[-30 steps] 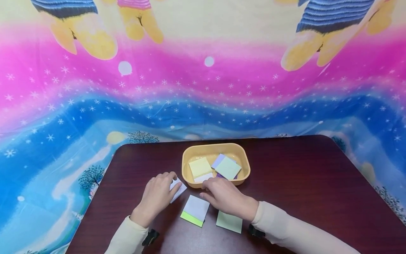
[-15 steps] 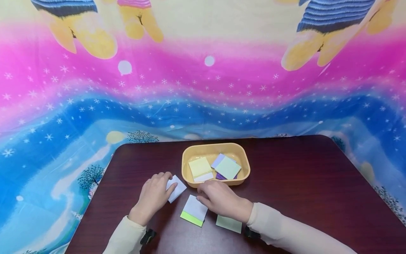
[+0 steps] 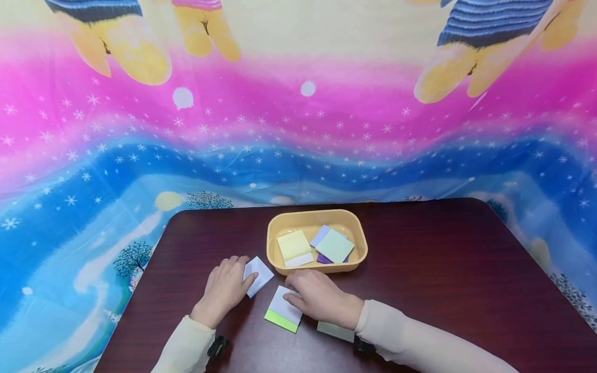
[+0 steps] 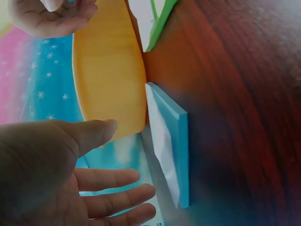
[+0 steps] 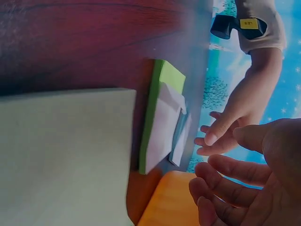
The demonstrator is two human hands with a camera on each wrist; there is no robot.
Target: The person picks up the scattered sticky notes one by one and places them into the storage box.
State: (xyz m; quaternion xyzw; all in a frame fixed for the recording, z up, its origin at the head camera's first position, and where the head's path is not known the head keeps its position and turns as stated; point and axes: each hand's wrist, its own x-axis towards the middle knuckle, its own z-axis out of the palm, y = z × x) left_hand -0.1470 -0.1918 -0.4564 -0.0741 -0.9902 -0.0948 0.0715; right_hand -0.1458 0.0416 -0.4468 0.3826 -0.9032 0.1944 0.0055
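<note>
In the head view my left hand hovers beside a sticky note pad with a white sheet on top. The left wrist view shows that pad's blue edge, with relaxed fingers apart from it. My right hand, fingers loosely bent and holding nothing, is over the corner of a bright green sticky note pad, also topped with a white sheet. Partly hidden under the right wrist lies a pale green pad, large in the right wrist view.
A yellow plastic container stands just beyond both hands. Inside are a yellow pad with a white strip below it, and a pale green pad over lilac and purple ones. A printed cloth hangs behind the dark table.
My right hand has moved left and slightly down, from above the pale green pad to the bright green pad. My left hand has drawn back a little, showing more of the blue-edged pad.
</note>
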